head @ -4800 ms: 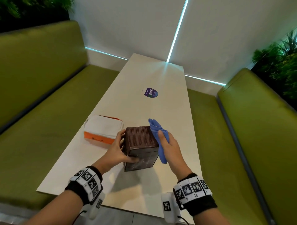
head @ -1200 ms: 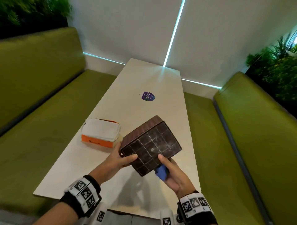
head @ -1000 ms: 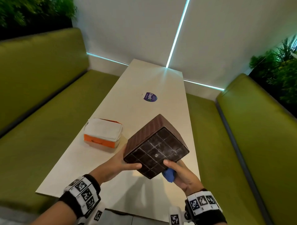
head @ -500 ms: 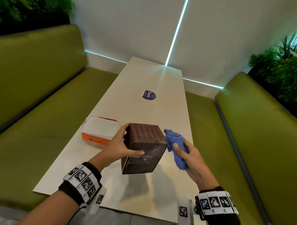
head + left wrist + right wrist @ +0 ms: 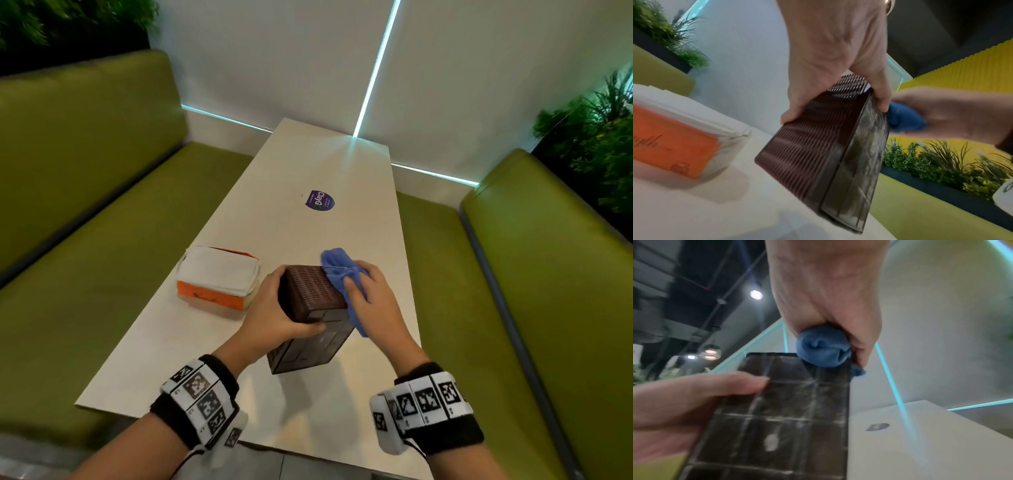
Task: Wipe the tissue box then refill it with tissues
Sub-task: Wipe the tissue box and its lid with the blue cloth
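The dark brown ribbed tissue box [image 5: 313,291] [image 5: 813,146] [image 5: 781,410] stands tilted on the white table [image 5: 191,342], near its front edge. My left hand [image 5: 274,315] [image 5: 836,53] grips the box from the left, thumb on the gridded face turned toward me. My right hand [image 5: 370,298] [image 5: 830,288] holds a bunched blue cloth [image 5: 339,267] [image 5: 904,118] [image 5: 823,347] and presses it against the box's upper right edge. An orange pack of white tissues [image 5: 219,279] [image 5: 674,129] lies on the table just left of the box.
Green bench seats [image 5: 68,274] [image 5: 548,308] run along both sides of the table. A purple sticker [image 5: 319,200] marks the table's middle. The white wall [image 5: 308,51] closes the far end, with plants [image 5: 596,137] behind the right bench.
Over the last second the box was turned from a raised, gridded-face-up tilt back down onto the table. My right hand came up from under it and brought the cloth against its upper right side.
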